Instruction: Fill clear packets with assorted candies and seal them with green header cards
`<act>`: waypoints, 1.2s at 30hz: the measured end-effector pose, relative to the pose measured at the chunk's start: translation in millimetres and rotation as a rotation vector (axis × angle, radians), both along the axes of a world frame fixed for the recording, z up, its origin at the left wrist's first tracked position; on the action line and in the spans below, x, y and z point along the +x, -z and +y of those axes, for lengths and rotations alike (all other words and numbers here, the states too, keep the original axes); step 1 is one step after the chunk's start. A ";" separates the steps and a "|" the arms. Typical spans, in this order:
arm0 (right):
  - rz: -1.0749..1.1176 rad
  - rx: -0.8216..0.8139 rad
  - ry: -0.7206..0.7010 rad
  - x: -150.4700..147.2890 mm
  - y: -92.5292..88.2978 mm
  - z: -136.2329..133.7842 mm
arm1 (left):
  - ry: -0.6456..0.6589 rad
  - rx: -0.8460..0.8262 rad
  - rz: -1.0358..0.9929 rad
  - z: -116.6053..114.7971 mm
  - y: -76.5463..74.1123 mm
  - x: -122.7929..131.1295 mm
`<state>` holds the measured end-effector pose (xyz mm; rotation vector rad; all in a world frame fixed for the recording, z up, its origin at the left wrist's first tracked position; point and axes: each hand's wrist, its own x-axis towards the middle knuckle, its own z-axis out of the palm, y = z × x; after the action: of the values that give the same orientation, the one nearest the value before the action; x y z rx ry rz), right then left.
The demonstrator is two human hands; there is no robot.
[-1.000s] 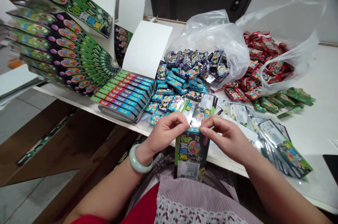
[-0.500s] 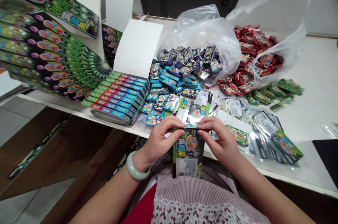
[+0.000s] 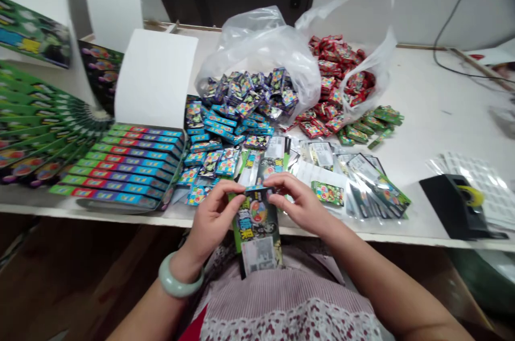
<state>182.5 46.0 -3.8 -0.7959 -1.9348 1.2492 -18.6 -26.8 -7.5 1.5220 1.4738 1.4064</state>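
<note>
A: Hands?

B: Left hand [image 3: 214, 212], lower centre of frame: thumb and fingers pinched on the top of the printed packet [image 3: 259, 223]. Right hand [image 3: 300, 202], just right of centre: similar pinch at the packet's other top corner.

A: Packet position?

B: Lower centre, printed face to camera, lower end by the striped apron [image 3: 289, 290]. Narrow blue strip [image 3: 252, 187] visible between the two pinches.

A: Surroundings?

B: Frame centre: blue boxes [image 3: 219, 122]; purple boxes [image 3: 241, 91] just above them, at the mouth of a clear bag [image 3: 265, 43]. Upper right of centre: red boxes [image 3: 332, 57]. Left: display carton [image 3: 155, 78], white flap raised. Far right: black tape dispenser [image 3: 442, 204].
</note>
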 end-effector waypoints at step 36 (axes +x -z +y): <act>-0.520 -0.015 -0.347 -19.0 -74.3 44.9 | 0.075 0.013 -0.045 10.1 -1.7 14.6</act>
<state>163.5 90.9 70.5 -0.8821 -2.5717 1.3494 -4.1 -16.8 -5.8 1.5279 1.3690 1.3998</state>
